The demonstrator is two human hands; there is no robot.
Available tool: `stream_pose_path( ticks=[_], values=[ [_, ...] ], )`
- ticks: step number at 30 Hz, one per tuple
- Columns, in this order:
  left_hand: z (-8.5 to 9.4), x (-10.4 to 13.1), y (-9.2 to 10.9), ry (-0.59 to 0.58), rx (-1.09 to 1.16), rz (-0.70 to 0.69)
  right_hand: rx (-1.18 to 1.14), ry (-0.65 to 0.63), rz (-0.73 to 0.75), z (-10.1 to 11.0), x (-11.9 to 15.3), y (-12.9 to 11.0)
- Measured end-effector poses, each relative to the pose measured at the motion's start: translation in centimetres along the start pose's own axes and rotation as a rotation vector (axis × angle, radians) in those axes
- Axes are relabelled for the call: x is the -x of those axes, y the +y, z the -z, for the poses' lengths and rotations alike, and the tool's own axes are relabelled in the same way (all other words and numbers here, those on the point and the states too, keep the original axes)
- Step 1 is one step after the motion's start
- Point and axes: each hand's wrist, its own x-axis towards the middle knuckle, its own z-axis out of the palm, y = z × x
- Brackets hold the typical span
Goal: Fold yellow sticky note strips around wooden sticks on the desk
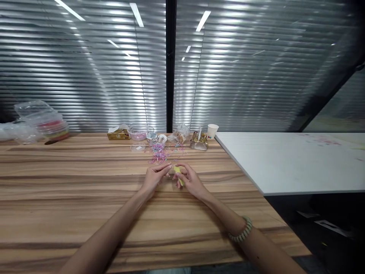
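Note:
My right hand (188, 180) is closed around a small yellow object (179, 176), flat and longish, whose kind I cannot make out. Close by on the left, my left hand (157, 176) pinches something tiny and pale between thumb and fingertips. The fingertips of both hands almost meet above the wooden table (85, 220). Just beyond them lies a loose pile of small pink, purple and pale blue pieces (158, 155), too small to name. A coiled green band (242, 230) circles my right forearm.
Along the back edge stand a gold tissue box (118, 134), a clear tub (138, 134), a crumpled plastic bag (180, 134), a torn gold packet (199, 141) and a paper cup (212, 131). Plastic packaging (48, 123) sits far left. A white table (285, 163) adjoins on the right.

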Motion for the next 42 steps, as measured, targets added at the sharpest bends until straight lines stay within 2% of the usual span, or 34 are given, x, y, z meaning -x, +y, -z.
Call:
stream_pose_path(
  ticks=[4,9,12,19,25,30,36,42],
  values=[
    [0.1,-0.1,-0.3,-0.008,-0.04,-0.022,-0.066,-0.013,-0.028,-0.1,0.0,0.1],
    [-0.1,0.1,-0.4,-0.179,-0.009,-0.098,0.008,0.0,-0.029,0.3,-0.2,0.0],
    [-0.2,0.1,-0.4,-0.236,0.005,-0.139,0.025,-0.025,-0.014,0.5,-0.2,0.0],
    [0.3,-0.2,-1.3,-0.172,-0.077,-0.165,0.09,-0.061,-0.043,0.6,0.0,-0.5],
    [0.4,-0.3,-1.4,-0.205,-0.221,-0.164,0.174,-0.112,-0.098,1.0,0.2,-0.3],
    [0.2,-0.4,-1.3,-0.189,-0.175,-0.081,0.424,-0.072,-0.046,1.0,0.3,-0.8],
    [-0.1,-0.5,-1.2,-0.14,-0.119,-0.037,0.789,-0.167,0.141,1.4,0.4,-1.5],
    [0.0,-0.4,-1.7,-0.204,-0.173,-0.035,0.957,-0.197,0.203,1.6,0.5,-1.4]
  ],
)
